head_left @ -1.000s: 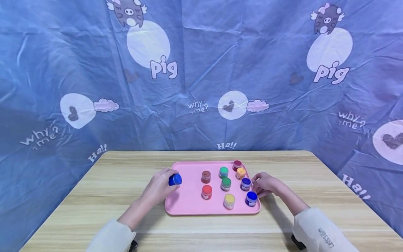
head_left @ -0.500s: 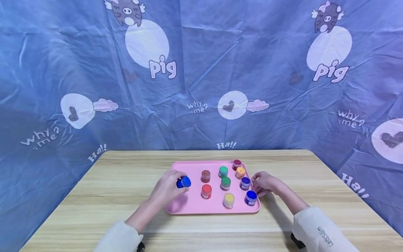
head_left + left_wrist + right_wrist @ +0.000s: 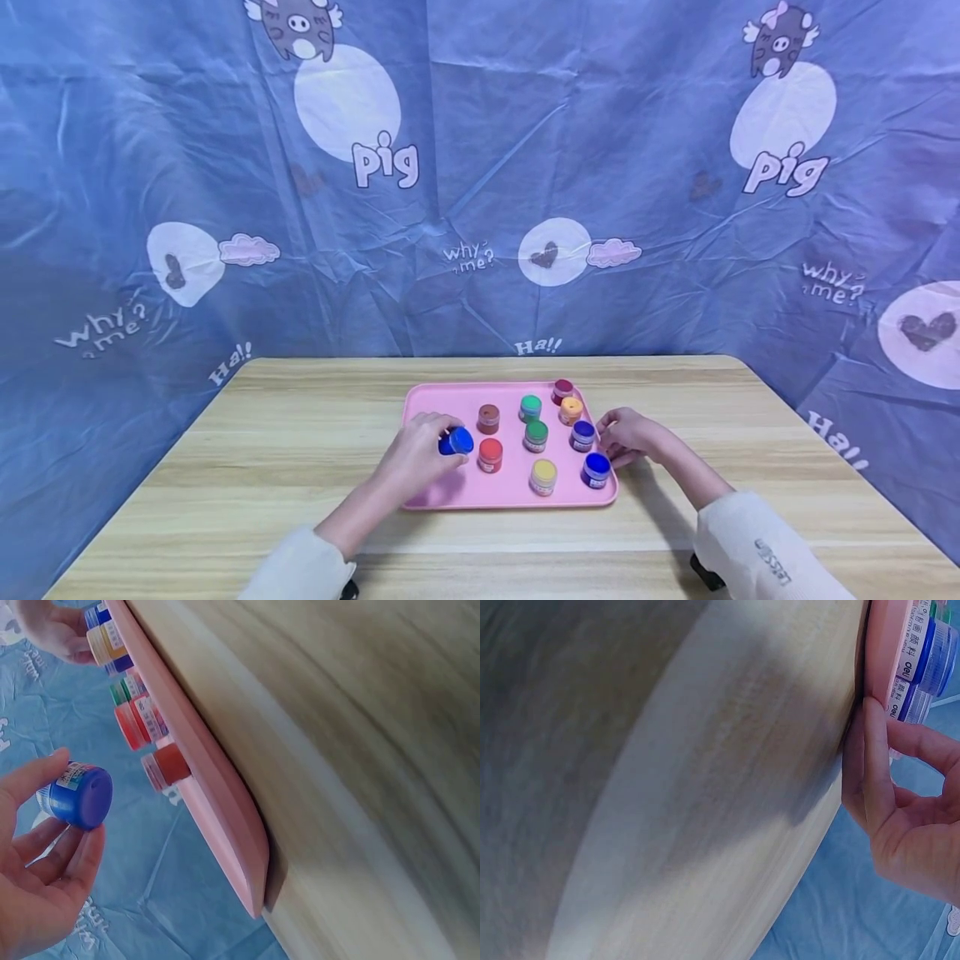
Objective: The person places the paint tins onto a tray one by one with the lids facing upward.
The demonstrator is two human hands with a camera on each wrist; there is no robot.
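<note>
My left hand (image 3: pixel 417 452) holds a blue paint jar (image 3: pixel 457 441) between thumb and fingers, above the left part of the pink tray (image 3: pixel 442 498). In the left wrist view, that blue paint jar (image 3: pixel 84 796) is tilted, apart from the tray. Closest to it stand a brown paint jar (image 3: pixel 489 420) and a red paint jar (image 3: pixel 491 456). At the tray's right edge, my right hand (image 3: pixel 628 435) pinches the rim. In the right wrist view, the thumb and fingers of that hand (image 3: pixel 911 810) meet at the tray's edge, close to jars with blue paint.
On the tray also stand a yellow jar (image 3: pixel 543 477), a dark green jar (image 3: pixel 536 437), a lighter green jar (image 3: pixel 530 408), an orange jar (image 3: pixel 571 410), a dark red jar (image 3: pixel 562 392) and two dark blue jars (image 3: pixel 596 470). A blue printed cloth (image 3: pixel 480 317) hangs behind the wooden table (image 3: pixel 300 400).
My left hand has carried the blue paint jar rightward from the tray's left edge to beside the red and brown jars. The right hand keeps its place at the rim.
</note>
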